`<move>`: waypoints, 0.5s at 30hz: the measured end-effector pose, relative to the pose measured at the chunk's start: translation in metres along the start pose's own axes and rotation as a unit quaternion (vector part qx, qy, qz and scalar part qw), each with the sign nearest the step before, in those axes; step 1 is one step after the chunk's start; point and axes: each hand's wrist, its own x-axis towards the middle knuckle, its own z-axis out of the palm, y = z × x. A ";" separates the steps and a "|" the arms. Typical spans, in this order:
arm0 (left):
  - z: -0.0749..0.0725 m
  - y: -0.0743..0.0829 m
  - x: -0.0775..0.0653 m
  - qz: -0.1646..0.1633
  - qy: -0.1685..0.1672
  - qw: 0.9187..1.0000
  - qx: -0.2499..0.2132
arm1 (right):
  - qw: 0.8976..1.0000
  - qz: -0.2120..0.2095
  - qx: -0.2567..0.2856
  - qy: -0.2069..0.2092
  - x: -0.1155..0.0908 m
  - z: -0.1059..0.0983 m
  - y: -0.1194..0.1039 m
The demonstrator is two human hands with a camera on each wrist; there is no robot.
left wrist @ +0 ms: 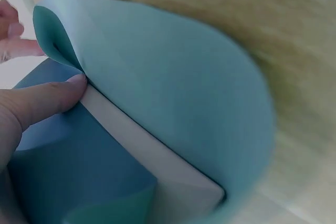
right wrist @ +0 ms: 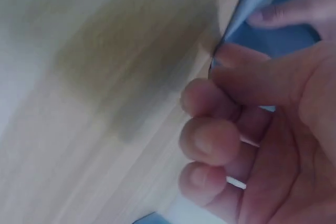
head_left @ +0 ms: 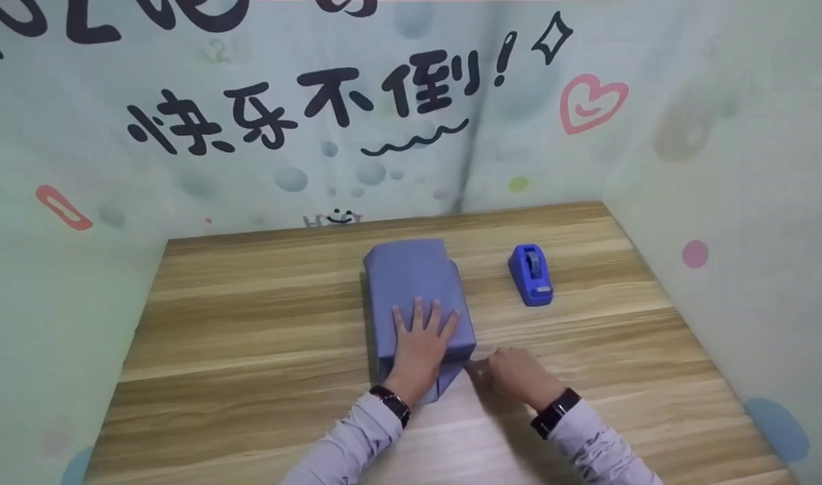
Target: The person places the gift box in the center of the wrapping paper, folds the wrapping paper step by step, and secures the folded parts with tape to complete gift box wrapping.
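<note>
A box wrapped in blue paper (head_left: 411, 273) lies lengthwise on the table. My left hand (head_left: 421, 350) presses on its top near the close end, fingers spread and straight. In the left wrist view the thumb (left wrist: 55, 95) rests at the edge of the paper, and a pale strip of the box (left wrist: 157, 158) shows beside a loose, curved paper flap (left wrist: 168, 72). At the near right corner my right hand (head_left: 522, 374) pinches the wrapping paper between thumb and index finger. The other right fingers (right wrist: 210, 140) are curled in the right wrist view.
A blue tape dispenser (head_left: 532, 276) stands to the right of the box, beyond my right hand. The wood-grain table (head_left: 249, 337) is bounded by a printed wall covering (head_left: 397, 175) at the back and pale walls on both sides.
</note>
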 end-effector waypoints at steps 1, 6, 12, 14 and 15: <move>0.000 0.001 -0.001 0.000 -0.001 1.000 -0.001 | 1.000 0.003 0.003 0.000 -0.001 0.001 0.002; 0.001 0.002 -0.001 -0.006 -0.004 1.000 -0.003 | 1.000 -0.018 -0.001 0.006 -0.002 0.001 0.004; 0.001 0.001 0.000 -0.008 -0.017 1.000 -0.016 | 0.993 -0.083 -0.060 0.056 -0.003 0.004 -0.017; 0.001 0.000 0.000 -0.008 -0.021 1.000 -0.018 | 0.989 -0.099 -0.086 0.061 -0.006 0.004 -0.027; 0.001 0.000 0.000 -0.008 -0.020 1.000 -0.019 | 0.987 -0.104 -0.103 0.064 -0.007 0.004 -0.033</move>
